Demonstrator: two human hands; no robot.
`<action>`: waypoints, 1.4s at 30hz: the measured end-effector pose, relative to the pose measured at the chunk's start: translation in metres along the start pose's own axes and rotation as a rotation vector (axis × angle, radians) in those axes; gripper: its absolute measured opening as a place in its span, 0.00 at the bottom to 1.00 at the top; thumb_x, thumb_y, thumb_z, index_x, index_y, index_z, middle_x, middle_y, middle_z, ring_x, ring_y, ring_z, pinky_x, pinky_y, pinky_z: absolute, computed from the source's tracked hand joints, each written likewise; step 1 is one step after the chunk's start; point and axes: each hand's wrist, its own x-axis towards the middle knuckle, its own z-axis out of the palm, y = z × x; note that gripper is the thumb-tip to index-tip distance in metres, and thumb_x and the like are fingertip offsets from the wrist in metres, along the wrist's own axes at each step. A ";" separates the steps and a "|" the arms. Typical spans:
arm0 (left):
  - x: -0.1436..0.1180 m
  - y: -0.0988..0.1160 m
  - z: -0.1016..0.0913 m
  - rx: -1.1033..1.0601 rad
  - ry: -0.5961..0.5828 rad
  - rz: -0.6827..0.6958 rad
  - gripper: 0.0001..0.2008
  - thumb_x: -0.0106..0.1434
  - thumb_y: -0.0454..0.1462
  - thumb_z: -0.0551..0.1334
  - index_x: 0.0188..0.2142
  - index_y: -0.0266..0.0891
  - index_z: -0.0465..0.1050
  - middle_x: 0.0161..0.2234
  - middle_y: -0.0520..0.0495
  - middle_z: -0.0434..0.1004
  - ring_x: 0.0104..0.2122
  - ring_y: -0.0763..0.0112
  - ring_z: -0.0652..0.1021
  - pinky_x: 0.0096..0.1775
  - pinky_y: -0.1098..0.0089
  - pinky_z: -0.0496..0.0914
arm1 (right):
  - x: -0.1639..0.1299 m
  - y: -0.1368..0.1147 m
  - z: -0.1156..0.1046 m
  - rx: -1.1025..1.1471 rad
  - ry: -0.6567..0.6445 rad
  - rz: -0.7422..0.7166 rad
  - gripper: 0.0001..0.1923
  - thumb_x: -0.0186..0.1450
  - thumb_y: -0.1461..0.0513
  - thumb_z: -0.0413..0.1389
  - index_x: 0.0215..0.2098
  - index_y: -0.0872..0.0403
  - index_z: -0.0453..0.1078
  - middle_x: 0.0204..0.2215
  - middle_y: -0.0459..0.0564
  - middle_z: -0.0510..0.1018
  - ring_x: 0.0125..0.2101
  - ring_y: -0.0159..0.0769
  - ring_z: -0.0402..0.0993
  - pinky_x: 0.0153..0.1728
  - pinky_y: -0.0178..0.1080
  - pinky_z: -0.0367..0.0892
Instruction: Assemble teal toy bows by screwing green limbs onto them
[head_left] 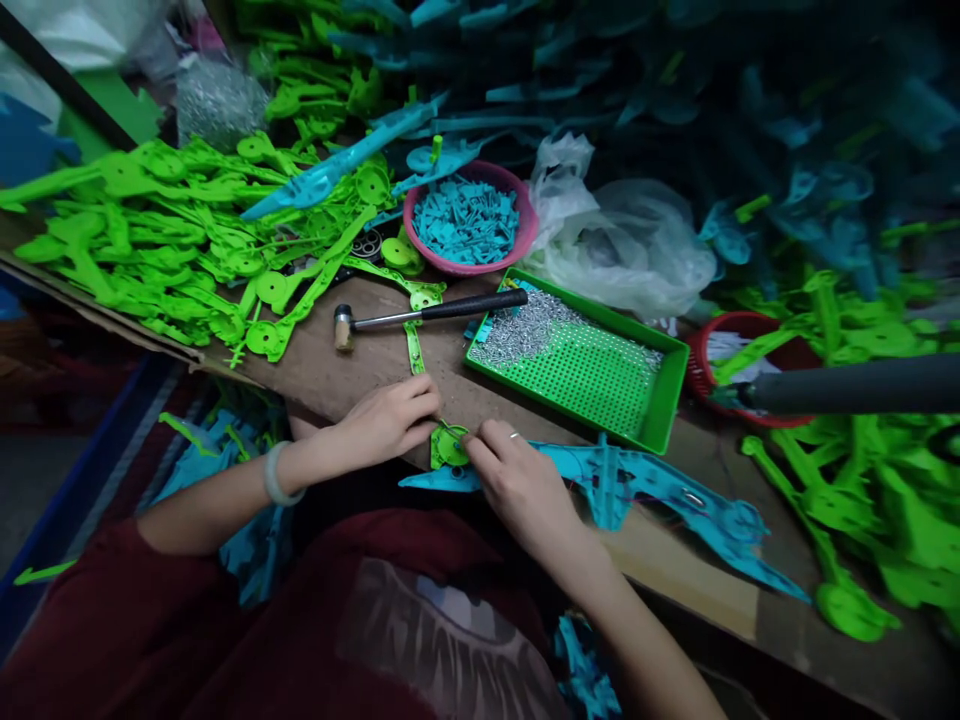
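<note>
Hands (390, 420) pinching green part (448, 447)

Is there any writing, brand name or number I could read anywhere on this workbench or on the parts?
None can be read.
The green tray, pink bowl and hammer show no lettering.
The green part under the left hand and right hand looks unmarked.
The shirt bears a picture, not words.
</note>
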 end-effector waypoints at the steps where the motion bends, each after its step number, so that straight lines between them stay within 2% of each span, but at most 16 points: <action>1: 0.000 0.000 0.001 0.018 -0.002 0.014 0.06 0.69 0.33 0.55 0.39 0.35 0.70 0.41 0.45 0.70 0.39 0.67 0.74 0.41 0.68 0.70 | -0.001 0.002 -0.001 -0.007 -0.010 -0.040 0.11 0.69 0.71 0.46 0.36 0.54 0.67 0.31 0.50 0.69 0.31 0.37 0.64 0.28 0.37 0.57; 3: 0.000 -0.002 0.003 0.090 0.001 0.074 0.08 0.71 0.33 0.53 0.39 0.36 0.71 0.41 0.45 0.71 0.39 0.68 0.74 0.41 0.69 0.70 | -0.003 0.005 -0.002 -0.014 -0.017 -0.075 0.11 0.69 0.71 0.46 0.37 0.54 0.67 0.31 0.51 0.69 0.32 0.38 0.64 0.29 0.38 0.59; 8: -0.005 -0.011 0.008 0.333 0.066 0.251 0.12 0.72 0.33 0.51 0.44 0.39 0.73 0.40 0.45 0.74 0.38 0.68 0.75 0.39 0.69 0.71 | -0.003 0.007 0.000 -0.027 -0.044 -0.041 0.11 0.69 0.71 0.45 0.37 0.54 0.66 0.32 0.50 0.68 0.31 0.37 0.64 0.29 0.37 0.59; 11: -0.006 -0.015 0.009 0.358 0.091 0.310 0.12 0.72 0.33 0.51 0.45 0.39 0.73 0.39 0.46 0.75 0.37 0.69 0.75 0.38 0.70 0.71 | -0.002 0.007 0.001 -0.020 -0.064 -0.007 0.09 0.69 0.70 0.47 0.36 0.54 0.66 0.32 0.49 0.67 0.29 0.36 0.62 0.28 0.37 0.58; 14: -0.005 -0.017 0.008 0.364 0.101 0.340 0.11 0.72 0.32 0.52 0.44 0.38 0.73 0.39 0.46 0.75 0.37 0.69 0.76 0.38 0.70 0.70 | -0.004 0.009 0.000 0.022 -0.087 -0.011 0.09 0.69 0.71 0.47 0.36 0.55 0.66 0.34 0.50 0.68 0.31 0.36 0.64 0.30 0.36 0.60; 17: -0.004 -0.016 0.004 0.406 0.067 0.354 0.11 0.71 0.32 0.53 0.44 0.38 0.74 0.40 0.45 0.75 0.36 0.69 0.75 0.38 0.70 0.70 | -0.007 0.010 -0.002 0.058 -0.094 -0.003 0.10 0.69 0.71 0.47 0.35 0.55 0.66 0.35 0.51 0.68 0.33 0.35 0.65 0.31 0.36 0.61; 20: -0.003 -0.009 -0.002 0.446 -0.004 0.358 0.10 0.69 0.32 0.54 0.44 0.36 0.73 0.40 0.43 0.73 0.37 0.66 0.75 0.38 0.68 0.71 | -0.009 0.007 -0.003 0.062 -0.042 0.080 0.08 0.71 0.67 0.46 0.36 0.55 0.66 0.34 0.50 0.67 0.30 0.35 0.64 0.31 0.37 0.61; 23: -0.003 0.000 -0.005 0.449 -0.045 0.316 0.09 0.69 0.35 0.55 0.41 0.35 0.74 0.39 0.42 0.70 0.37 0.64 0.74 0.38 0.65 0.71 | -0.007 -0.001 -0.002 0.092 0.021 0.125 0.09 0.73 0.63 0.45 0.36 0.55 0.65 0.34 0.50 0.67 0.30 0.35 0.65 0.31 0.37 0.61; 28: -0.003 0.017 -0.002 0.411 -0.046 0.161 0.10 0.68 0.36 0.56 0.33 0.34 0.73 0.38 0.41 0.70 0.35 0.64 0.75 0.37 0.65 0.73 | -0.005 -0.009 -0.001 0.023 0.013 0.037 0.09 0.71 0.66 0.47 0.34 0.54 0.67 0.32 0.50 0.68 0.32 0.37 0.64 0.29 0.37 0.60; 31: -0.005 0.027 0.003 0.399 -0.015 0.069 0.12 0.68 0.38 0.55 0.35 0.33 0.74 0.40 0.40 0.71 0.37 0.62 0.75 0.37 0.64 0.74 | -0.010 -0.003 -0.003 -0.035 0.011 0.008 0.10 0.71 0.68 0.47 0.37 0.55 0.69 0.33 0.53 0.69 0.35 0.40 0.64 0.31 0.37 0.62; 35: -0.010 0.040 0.009 0.410 0.024 -0.011 0.16 0.70 0.43 0.56 0.38 0.31 0.74 0.43 0.37 0.71 0.43 0.56 0.75 0.39 0.60 0.75 | -0.018 0.007 -0.003 0.012 0.053 -0.061 0.12 0.71 0.67 0.45 0.46 0.57 0.70 0.33 0.53 0.70 0.36 0.40 0.64 0.31 0.38 0.62; 38: -0.012 0.044 0.016 0.422 0.069 -0.058 0.17 0.69 0.46 0.58 0.38 0.31 0.72 0.44 0.37 0.72 0.43 0.54 0.75 0.39 0.59 0.75 | -0.021 0.010 -0.001 0.073 0.097 -0.076 0.14 0.72 0.67 0.44 0.44 0.58 0.71 0.32 0.53 0.70 0.35 0.38 0.63 0.31 0.37 0.61; 42: -0.012 0.049 0.025 0.457 0.123 -0.101 0.17 0.67 0.48 0.60 0.36 0.33 0.70 0.41 0.39 0.72 0.42 0.56 0.74 0.38 0.61 0.74 | -0.020 0.014 -0.002 0.053 0.053 -0.077 0.13 0.72 0.67 0.45 0.43 0.58 0.73 0.33 0.54 0.70 0.35 0.38 0.62 0.30 0.38 0.60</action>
